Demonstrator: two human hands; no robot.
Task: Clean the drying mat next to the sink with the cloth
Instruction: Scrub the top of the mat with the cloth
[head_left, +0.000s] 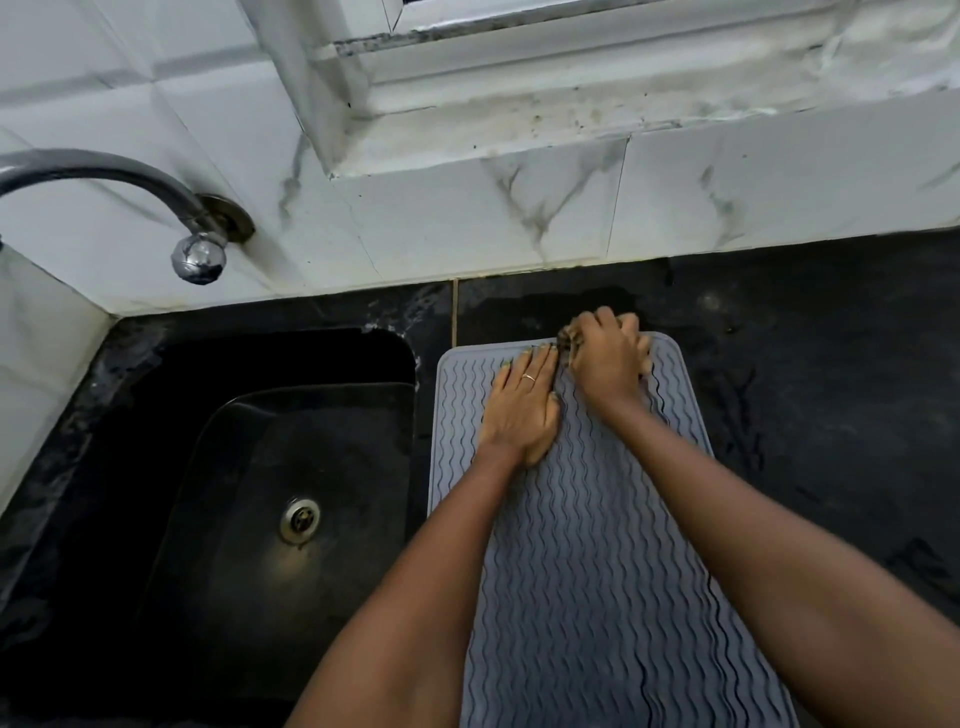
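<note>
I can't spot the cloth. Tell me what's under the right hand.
The right hand covers the drying mat's far edge. A dark scrap, possibly the cloth, peeks out; the rest is hidden.

**A:** Where's everything sitting?

**B:** The sink (249, 467) is sunk into the countertop (831, 415) on the left, its drain (300, 520) down in the basin. The tap (130, 197) comes off the wall (467, 218) behind it, arching leftwards over the basin.

**A:** And the mat?

**B:** The drying mat (597, 571) lies on the countertop just right of the sink, running from the near edge towards the wall.

**A:** Hands?

**B:** Both at the mat's far end. The left hand (522, 405) lies flat on it; the right hand (608, 356) is just beside, at the far edge, over something bunched up, mostly hidden. A window ledge (623, 119) sits above the wall.
</note>
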